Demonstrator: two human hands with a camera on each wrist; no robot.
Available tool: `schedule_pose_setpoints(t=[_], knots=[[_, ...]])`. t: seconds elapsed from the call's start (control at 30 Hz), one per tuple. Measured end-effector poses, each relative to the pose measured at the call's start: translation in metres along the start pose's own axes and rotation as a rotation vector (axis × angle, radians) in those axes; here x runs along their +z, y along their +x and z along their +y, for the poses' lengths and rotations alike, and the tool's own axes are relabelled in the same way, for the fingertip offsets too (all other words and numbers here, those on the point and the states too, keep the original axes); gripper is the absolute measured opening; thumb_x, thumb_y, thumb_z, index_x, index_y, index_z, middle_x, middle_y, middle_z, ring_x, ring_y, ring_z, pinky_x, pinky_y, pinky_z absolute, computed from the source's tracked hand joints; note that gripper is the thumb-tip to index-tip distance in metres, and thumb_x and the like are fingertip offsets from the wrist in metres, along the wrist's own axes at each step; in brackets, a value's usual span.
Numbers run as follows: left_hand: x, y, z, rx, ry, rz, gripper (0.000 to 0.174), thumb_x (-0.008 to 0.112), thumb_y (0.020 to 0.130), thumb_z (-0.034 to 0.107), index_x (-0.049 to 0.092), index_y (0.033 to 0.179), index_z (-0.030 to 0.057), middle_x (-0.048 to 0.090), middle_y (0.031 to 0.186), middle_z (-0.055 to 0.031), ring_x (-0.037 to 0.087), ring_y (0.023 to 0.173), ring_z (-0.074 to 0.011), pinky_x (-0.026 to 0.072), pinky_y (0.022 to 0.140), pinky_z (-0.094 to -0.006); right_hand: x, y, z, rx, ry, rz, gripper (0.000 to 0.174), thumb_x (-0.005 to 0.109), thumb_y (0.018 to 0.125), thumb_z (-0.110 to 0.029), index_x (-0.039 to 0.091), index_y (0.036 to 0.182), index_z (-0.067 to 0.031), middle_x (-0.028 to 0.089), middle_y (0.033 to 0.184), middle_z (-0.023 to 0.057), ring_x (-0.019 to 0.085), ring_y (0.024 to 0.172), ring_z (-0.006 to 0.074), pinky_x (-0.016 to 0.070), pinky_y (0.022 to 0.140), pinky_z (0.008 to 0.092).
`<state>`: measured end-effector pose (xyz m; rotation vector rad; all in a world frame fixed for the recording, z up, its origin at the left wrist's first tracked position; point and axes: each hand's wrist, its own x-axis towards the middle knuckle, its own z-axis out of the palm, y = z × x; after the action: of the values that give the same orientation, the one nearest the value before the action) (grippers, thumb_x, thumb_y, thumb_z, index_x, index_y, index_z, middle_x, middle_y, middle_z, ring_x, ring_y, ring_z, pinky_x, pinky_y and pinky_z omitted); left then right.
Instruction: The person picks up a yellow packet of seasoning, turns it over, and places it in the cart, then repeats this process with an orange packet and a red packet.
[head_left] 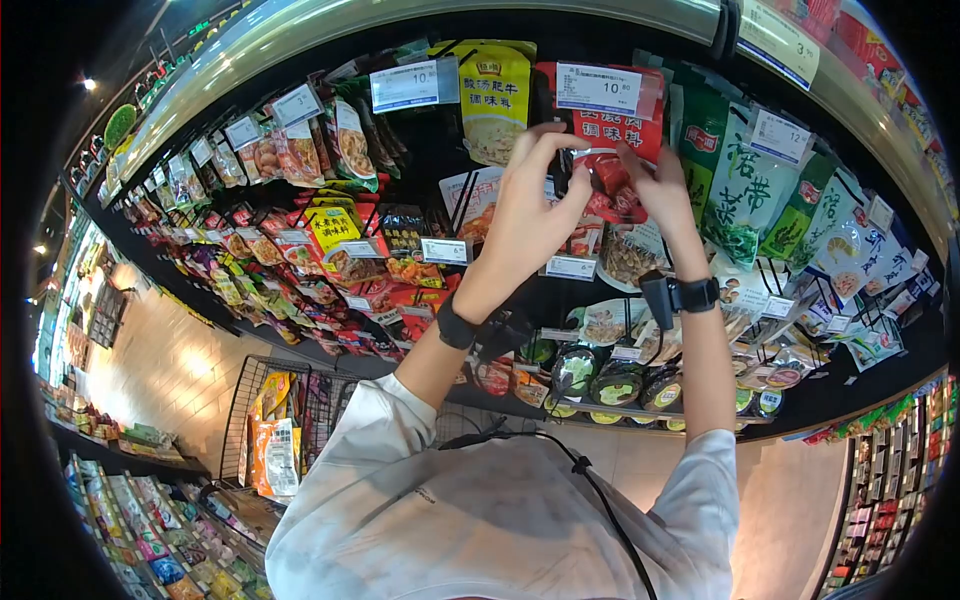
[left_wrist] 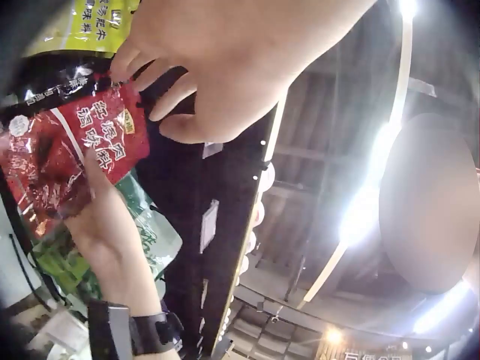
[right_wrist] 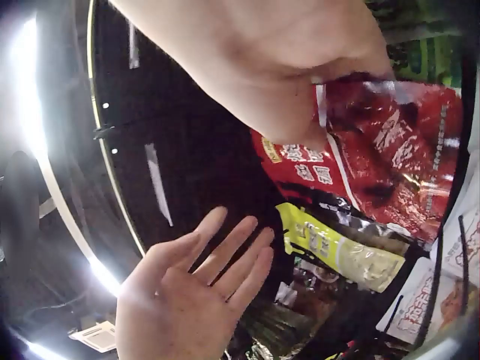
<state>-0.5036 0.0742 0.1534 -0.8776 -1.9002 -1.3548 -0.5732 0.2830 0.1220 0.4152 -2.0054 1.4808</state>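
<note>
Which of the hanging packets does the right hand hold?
The red packet, pinched by the right hand; the neighbouring yellow packet and green packets are not in that hand.

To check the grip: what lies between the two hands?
A red packet lies between the left hand and the right hand, seen in the head view.

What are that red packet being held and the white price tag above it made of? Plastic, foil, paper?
The red packet, pinched by the right hand, looks like thin glossy plastic film: it crinkles and throws bright glare. The price tag seems to be printed paper, perhaps in a clear plastic holder, going by its flat white face; that part is less certain.
</note>
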Motion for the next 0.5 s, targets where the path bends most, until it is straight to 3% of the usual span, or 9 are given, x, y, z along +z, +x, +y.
schedule_pose_setpoints(t=[0.07,0.1,0.2,0.23,0.33,0.5], knots=[[0.009,0.004,-0.011,0.015,0.119,-0.031,0.04,0.064,0.09,0.017,0.058,0.127,0.0025,0.047,0.142,-0.0237,0.05,0.13,-0.0383,0.0389,0.11,-0.0425,-0.007,0.009,0.008,0.12,0.088,-0.124,0.037,0.067,0.097,-0.024,0.061,0.12,0.0045,0.072,0.102,0.0092,0.064,0.084,0.0115,0.051,0.075,0.0293],[0.013,0.007,-0.023,0.025,0.124,-0.081,0.057,0.066,0.087,0.023,0.05,0.138,0.0033,0.04,0.149,-0.0276,0.039,0.137,-0.0457,0.0324,0.115,-0.046,-0.011,0.011,0.005,0.127,0.014,-0.134,0.033,0.064,0.099,-0.028,0.067,0.111,0.0029,0.072,0.101,0.0073,0.061,0.085,0.0087,0.0485,0.076,0.0271],[0.027,0.021,-0.04,0.171,0.342,-0.136,0.063,0.067,0.085,0.02,0.047,0.142,0.0033,0.038,0.149,-0.0282,0.034,0.14,-0.0481,0.0323,0.115,-0.049,-0.009,0.022,0.0,0.245,0.126,-0.139,0.034,0.063,0.099,-0.03,0.067,0.111,0.0018,0.071,0.1,0.0066,0.06,0.088,0.0083,0.0472,0.079,0.0264],[0.032,0.022,-0.044,0.181,0.347,-0.14,0.068,0.068,0.082,0.021,0.046,0.144,0.004,0.036,0.15,-0.0285,0.027,0.142,-0.0509,0.03,0.115,-0.0536,-0.009,0.025,-0.007,0.264,0.077,-0.136,0.031,0.063,0.099,-0.026,0.066,0.114,0.0005,0.071,0.102,0.0065,0.06,0.091,0.0101,0.0467,0.082,0.0269],[0.043,0.026,-0.049,0.197,0.467,-0.098,0.069,0.069,0.08,0.025,0.048,0.143,0.0043,0.036,0.15,-0.0274,0.024,0.143,-0.051,0.0267,0.116,-0.0574,-0.004,0.034,-0.003,0.09,0.173,-0.086,0.029,0.061,0.098,-0.019,0.064,0.12,-0.0002,0.07,0.107,0.0072,0.061,0.096,0.0125,0.0462,0.086,0.0281],[0.056,0.033,-0.058,0.182,0.503,-0.071,0.071,0.07,0.078,0.029,0.05,0.141,0.0053,0.039,0.149,-0.0242,0.026,0.142,-0.0488,0.0246,0.115,-0.061,0.003,0.041,-0.007,0.01,0.22,0.007,0.031,0.06,0.094,-0.01,0.062,0.124,-0.0013,0.068,0.115,0.0086,0.06,0.104,0.0149,0.0454,0.092,0.0305]])
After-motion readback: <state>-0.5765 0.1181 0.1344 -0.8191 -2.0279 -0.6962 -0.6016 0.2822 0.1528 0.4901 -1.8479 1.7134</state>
